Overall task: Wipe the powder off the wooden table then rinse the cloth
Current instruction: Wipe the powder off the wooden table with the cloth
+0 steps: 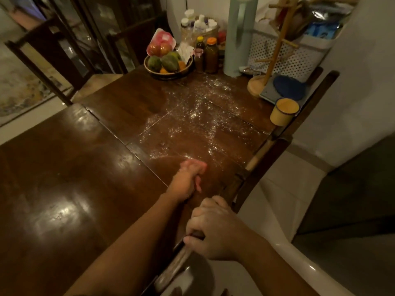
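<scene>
**Left hand on the cloth, right hand at the table edge**

The left hand point(187, 181) reaches out over the wooden table point(64, 167), its fingers curled round a pink cloth point(194, 165) that is pressed against the surface. The right hand point(215, 229) grips the near edge of the table, fingers bent over the top and thumb against the rim.

The cloth sits at the near border of the white powder point(192, 116), which spreads in scattered streaks across the planks beyond it, toward the fruit bowl point(168, 65) and the yellow mug point(284, 111) at the far end.

The left hand and the cloth are blurred, so single fingers and the folds of the cloth cannot be made out, and the hand covers most of the cloth. The right palm is hidden against the edge. The dim light leaves the dark furniture behind the table hard to read, and the lower edge of the view cuts off both forearms.
</scene>
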